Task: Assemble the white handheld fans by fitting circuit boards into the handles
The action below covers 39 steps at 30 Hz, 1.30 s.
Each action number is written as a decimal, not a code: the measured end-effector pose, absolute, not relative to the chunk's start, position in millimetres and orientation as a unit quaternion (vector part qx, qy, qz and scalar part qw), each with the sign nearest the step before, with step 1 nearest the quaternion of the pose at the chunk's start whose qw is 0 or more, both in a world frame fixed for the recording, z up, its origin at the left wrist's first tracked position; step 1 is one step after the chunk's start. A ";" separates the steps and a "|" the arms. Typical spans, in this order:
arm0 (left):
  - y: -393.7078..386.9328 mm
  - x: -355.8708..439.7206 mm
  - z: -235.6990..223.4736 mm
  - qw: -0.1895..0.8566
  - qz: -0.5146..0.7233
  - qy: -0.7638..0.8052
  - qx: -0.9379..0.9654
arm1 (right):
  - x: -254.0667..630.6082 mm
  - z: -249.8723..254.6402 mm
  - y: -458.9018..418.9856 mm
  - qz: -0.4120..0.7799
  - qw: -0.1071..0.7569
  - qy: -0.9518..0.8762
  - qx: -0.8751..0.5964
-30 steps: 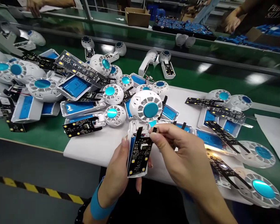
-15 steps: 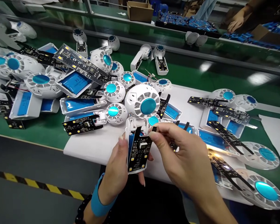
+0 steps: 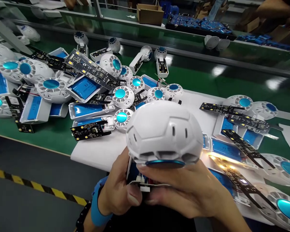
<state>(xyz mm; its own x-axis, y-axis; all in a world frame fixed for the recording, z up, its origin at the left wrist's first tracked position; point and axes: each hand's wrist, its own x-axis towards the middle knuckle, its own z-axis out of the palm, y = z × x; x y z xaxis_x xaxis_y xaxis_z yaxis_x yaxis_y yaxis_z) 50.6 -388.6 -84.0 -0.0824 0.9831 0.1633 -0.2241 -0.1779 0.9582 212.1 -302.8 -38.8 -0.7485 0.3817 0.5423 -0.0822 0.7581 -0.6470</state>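
Note:
Close to the camera, a white dome-headed device (image 3: pixel 164 133) is tipped so that its domed shell faces up and the blue disc is seen edge-on. My left hand (image 3: pixel 119 185) wraps round its handle, with the thumb beside a white connector. Under the head, my right hand (image 3: pixel 186 187) pinches the black circuit board (image 3: pixel 157 185), now seen edge-on, between thumb and fingers. Part of the blue battery pack (image 3: pixel 132 172) shows inside the handle. The head hides most of the handle and some of my right fingers.
Several similar devices (image 3: pixel 50 85) with open handles and loose boards crowd the left and middle of the green bench (image 3: pixel 195 77). To the right, a board (image 3: pixel 232 170) has lit LEDs. A metal rail (image 3: pixel 207 58) runs behind; another person's arm (image 3: pixel 277 9) is beyond.
The device has tipped up toward the camera, its board turning from face-on to edge-on. My right hand has moved down under the head. The view has shifted slightly.

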 end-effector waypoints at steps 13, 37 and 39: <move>-396.7 49.1 -72.5 0.536 0.532 0.463 0.464 | 218.8 -25.3 -313.0 0.399 0.269 -0.855 -0.191; -391.0 53.4 -68.3 0.551 0.498 0.511 0.433 | 193.4 -56.1 -320.7 0.512 0.464 -0.618 -0.376; -392.5 49.6 -67.5 0.622 0.452 0.499 0.400 | 195.0 -56.5 -315.2 0.526 0.468 -0.600 -0.380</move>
<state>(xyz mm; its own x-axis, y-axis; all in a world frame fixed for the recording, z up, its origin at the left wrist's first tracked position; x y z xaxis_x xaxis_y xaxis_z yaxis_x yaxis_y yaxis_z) 49.6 -392.5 -67.5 0.0938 0.9612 -0.2593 -0.1641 0.2718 0.9483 195.0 -315.2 -56.5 -0.2723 0.9485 0.1619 -0.0356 0.1583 -0.9868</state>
